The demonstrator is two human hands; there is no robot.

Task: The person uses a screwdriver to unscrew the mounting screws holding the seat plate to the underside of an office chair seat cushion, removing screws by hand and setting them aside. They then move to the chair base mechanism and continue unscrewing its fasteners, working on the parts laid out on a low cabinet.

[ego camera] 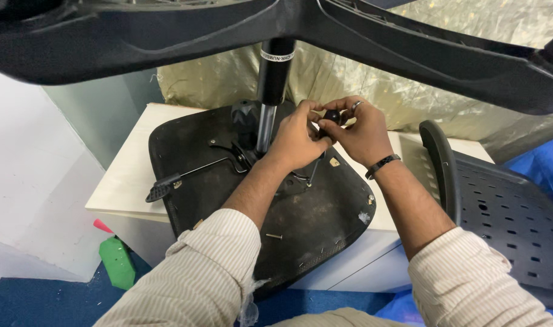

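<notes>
Left hand point(298, 136): fingers curled together around the dark handle of a screwdriver point(331, 116), whose shaft runs down below the hand to the chair seat underside point(313, 212).

Right hand point(361, 130): closed on the same handle from the opposite side, touching the left hand; ring on one finger, dark wristband behind it.

Just left of the left hand: upright gas cylinder point(270, 91), with the star base point(167, 36) overhead.

Further left: adjustment lever point(185, 175).

Below the hands: loose screw point(274, 236) lying on the seat.

Seat rests on a pale surface point(122, 181).

Right of the right hand: perforated backrest point(506, 212).
</notes>
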